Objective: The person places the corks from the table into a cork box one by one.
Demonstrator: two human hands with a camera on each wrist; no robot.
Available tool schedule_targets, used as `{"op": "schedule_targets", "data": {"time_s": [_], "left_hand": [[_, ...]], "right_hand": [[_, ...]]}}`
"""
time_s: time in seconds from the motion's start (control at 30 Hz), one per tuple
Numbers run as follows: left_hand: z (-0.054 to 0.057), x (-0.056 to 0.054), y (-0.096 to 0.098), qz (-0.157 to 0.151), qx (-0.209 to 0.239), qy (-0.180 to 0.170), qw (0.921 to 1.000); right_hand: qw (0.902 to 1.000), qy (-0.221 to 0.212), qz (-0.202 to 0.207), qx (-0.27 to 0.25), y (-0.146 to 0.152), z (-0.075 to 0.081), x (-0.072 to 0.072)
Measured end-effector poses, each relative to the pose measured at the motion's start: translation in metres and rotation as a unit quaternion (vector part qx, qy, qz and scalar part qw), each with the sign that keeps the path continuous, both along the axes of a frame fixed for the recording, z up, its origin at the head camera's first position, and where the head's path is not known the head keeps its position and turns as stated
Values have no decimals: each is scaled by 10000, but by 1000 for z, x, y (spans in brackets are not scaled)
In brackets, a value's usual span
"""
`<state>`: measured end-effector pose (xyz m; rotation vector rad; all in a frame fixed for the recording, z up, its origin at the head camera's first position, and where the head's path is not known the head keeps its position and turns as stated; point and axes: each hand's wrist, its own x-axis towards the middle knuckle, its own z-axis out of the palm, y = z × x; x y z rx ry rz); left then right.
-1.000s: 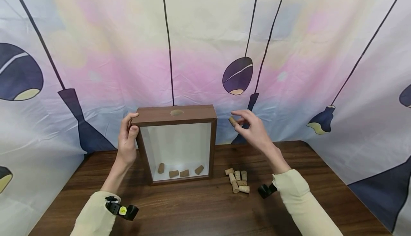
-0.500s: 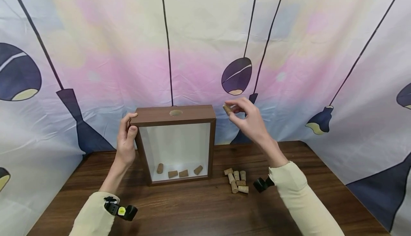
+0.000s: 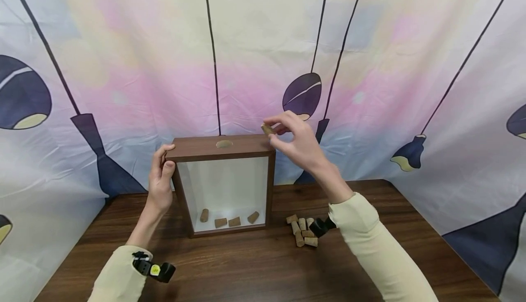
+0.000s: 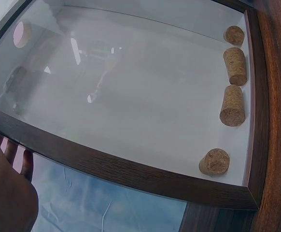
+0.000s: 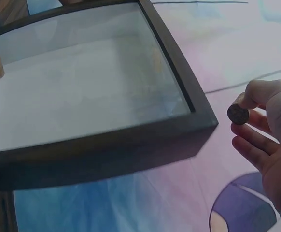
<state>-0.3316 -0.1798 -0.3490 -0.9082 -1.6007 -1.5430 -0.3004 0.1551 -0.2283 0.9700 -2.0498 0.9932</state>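
Observation:
A brown wooden shadow box (image 3: 271,192) with a clear front stands upright on the table. Its top has a round hole (image 3: 224,144). Several cork stoppers (image 4: 235,66) lie along its inside bottom. My left hand (image 3: 161,179) grips the box's upper left edge, thumb at the front and fingers round the side. Thumb and fingers of my right hand (image 3: 297,144) pinch one cork stopper (image 5: 238,114) just above the box's top right corner, apart from the wood. To the right of the box, a small pile of cork stoppers (image 3: 299,239) lies on the table, partly covered by the right wrist camera.
The dark wooden table (image 3: 230,270) extends in front of the box and to both sides. Close behind it hangs a pastel cloth (image 3: 255,55) printed with dark lamps. A black camera (image 3: 322,226) on the right wrist hangs over the pile.
My right hand has moved left and up with its cork stopper, from beside the box to over its top right corner. My left hand keeps its grip on the box.

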Motion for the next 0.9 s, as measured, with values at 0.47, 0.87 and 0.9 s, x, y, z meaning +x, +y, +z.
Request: {"op": "schedule_targets", "data": {"time_s": [0.47,0.87,0.9], "left_hand": [[0,0,-1,69,-80,4,9999],[0,-1,-2,95,-74,21,9999],[0,-1,-2,97,-75,29,9999]], "right_hand": [[9974,-73,148,703,-46,14,-5],[9882,-642,174,1380,-80,16,-12],[9876,-703,163,1398,-81,15,-12]]}}
